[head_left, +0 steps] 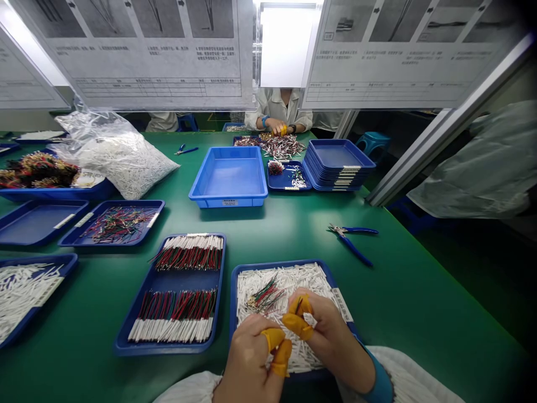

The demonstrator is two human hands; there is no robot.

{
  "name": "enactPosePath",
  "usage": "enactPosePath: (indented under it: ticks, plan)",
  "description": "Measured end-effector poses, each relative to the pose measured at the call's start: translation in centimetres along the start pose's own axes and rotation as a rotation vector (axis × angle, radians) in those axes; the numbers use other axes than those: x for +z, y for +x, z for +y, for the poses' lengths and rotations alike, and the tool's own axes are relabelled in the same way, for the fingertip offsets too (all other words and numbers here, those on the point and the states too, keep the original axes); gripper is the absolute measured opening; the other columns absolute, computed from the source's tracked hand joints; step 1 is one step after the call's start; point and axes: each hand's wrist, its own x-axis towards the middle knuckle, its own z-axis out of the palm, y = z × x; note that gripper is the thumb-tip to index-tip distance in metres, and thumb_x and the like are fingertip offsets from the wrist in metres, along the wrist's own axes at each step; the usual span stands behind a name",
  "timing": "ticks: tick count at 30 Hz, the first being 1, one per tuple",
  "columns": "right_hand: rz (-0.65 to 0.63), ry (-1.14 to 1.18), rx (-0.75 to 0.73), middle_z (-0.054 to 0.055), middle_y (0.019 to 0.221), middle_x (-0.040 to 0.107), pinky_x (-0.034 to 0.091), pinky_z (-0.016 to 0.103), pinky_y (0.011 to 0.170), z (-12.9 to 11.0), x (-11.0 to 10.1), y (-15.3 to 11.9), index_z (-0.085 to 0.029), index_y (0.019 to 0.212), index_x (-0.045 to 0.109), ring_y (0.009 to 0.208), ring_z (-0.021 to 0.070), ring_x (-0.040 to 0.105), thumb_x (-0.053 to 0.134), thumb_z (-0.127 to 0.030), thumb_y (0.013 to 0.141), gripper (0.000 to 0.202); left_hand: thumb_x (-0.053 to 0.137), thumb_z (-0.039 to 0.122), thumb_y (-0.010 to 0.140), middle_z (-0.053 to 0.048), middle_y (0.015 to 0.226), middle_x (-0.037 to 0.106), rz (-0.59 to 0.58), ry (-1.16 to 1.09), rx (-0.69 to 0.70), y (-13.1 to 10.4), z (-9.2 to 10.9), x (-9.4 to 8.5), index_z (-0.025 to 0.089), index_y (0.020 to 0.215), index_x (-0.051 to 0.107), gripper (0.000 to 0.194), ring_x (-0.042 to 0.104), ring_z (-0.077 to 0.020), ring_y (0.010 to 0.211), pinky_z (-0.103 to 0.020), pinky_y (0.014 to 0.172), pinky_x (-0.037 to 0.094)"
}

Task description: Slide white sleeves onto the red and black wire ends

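Note:
My left hand (255,355) is closed, with thumb and forefinger in yellow finger cots pressed together. Whatever lies in that pinch is too small to make out. Close beside it, my right hand (325,330) is also closed, its cotted fingers pinching what looks like a thin dark wire (298,305). Something white shows in the gap between those fingers. Both hands are over a blue tray (233,291) full of short white tubes (293,274). On the tubes, just beyond my hands, lies a small bunch of red, green and black wires (266,295).
Left of my hands, a blue tray (168,351) holds two rows of wires with white tubes on their ends. Cutters (352,240) lie to the right. Farther back are a blue bin (229,173), stacked trays (339,162), a bag of tubes (121,151) and a co-worker (277,115).

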Motion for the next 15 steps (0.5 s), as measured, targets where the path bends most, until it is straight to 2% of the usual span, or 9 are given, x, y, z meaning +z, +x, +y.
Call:
enactPosePath:
  ticks: [3, 5, 7, 9, 12, 15]
  plan:
    - [-0.007, 0.046, -0.015, 0.0, 0.057, 0.045, 0.036, 0.028, 0.051, -0.4, 0.0, 0.0, -0.02, 0.057, 0.042, 0.055, 0.0155, 0.044, 0.047, -0.021, 0.08, 0.024, 0.056, 0.017, 0.077, -0.012, 0.086, 0.066, -0.044, -0.002, -0.062, -0.3, -0.2, 0.2, 0.014, 0.091, 0.062, 0.016, 0.061, -0.024, 0.079, -0.037, 0.069, 0.052]
    - [-0.015, 0.086, -0.044, 0.001, 0.058, 0.048, 0.038, 0.028, 0.053, -0.6, 0.0, 0.0, -0.02, 0.058, 0.045, 0.057, 0.0162, 0.046, 0.048, -0.019, 0.079, 0.021, 0.055, 0.02, 0.078, -0.012, 0.083, 0.066, -0.008, -0.017, -0.041, -0.2, -0.1, 0.3, 0.015, 0.092, 0.061, 0.016, 0.062, -0.0235, 0.077, -0.036, 0.067, 0.052]
    - [-0.009, 0.14, -0.057, 0.002, 0.062, 0.051, 0.04, 0.029, 0.055, -0.8, -0.1, 0.0, -0.02, 0.061, 0.048, 0.06, 0.017, 0.049, 0.049, -0.018, 0.079, 0.018, 0.05, 0.017, 0.08, -0.01, 0.074, 0.065, 0.048, -0.034, -0.014, 0.1, 0.0, 0.3, 0.016, 0.085, 0.061, 0.012, 0.061, -0.0209, 0.069, -0.033, 0.062, 0.052]
    - [0.021, 0.197, -0.035, 0.002, 0.065, 0.053, 0.041, 0.029, 0.057, -0.7, -0.2, 0.0, -0.02, 0.063, 0.05, 0.062, 0.0172, 0.051, 0.05, -0.02, 0.08, 0.017, 0.049, 0.013, 0.078, -0.007, 0.068, 0.064, 0.055, -0.035, 0.004, 0.4, 0.3, 0.1, 0.017, 0.076, 0.06, 0.012, 0.06, -0.0191, 0.065, -0.033, 0.064, 0.052]
    - [0.086, 0.235, 0.01, 0.001, 0.064, 0.051, 0.042, 0.031, 0.061, -0.3, -0.3, -0.1, -0.02, 0.058, 0.05, 0.062, 0.0166, 0.05, 0.052, -0.021, 0.081, 0.023, 0.05, 0.01, 0.074, -0.003, 0.057, 0.059, -0.025, -0.037, 0.017, 0.7, 0.6, -0.2, 0.018, 0.061, 0.053, 0.017, 0.057, -0.0159, 0.059, -0.038, 0.079, 0.049]
    - [0.129, 0.238, 0.011, 0.0, 0.059, 0.048, 0.042, 0.033, 0.066, 0.0, -0.2, -0.2, -0.02, 0.055, 0.05, 0.06, 0.0167, 0.049, 0.054, -0.024, 0.081, 0.027, 0.047, 0.007, 0.073, 0.0, 0.051, 0.054, -0.066, -0.011, 0.025, 0.9, 0.8, -0.5, 0.018, 0.056, 0.048, 0.02, 0.054, -0.0131, 0.053, -0.041, 0.087, 0.045]
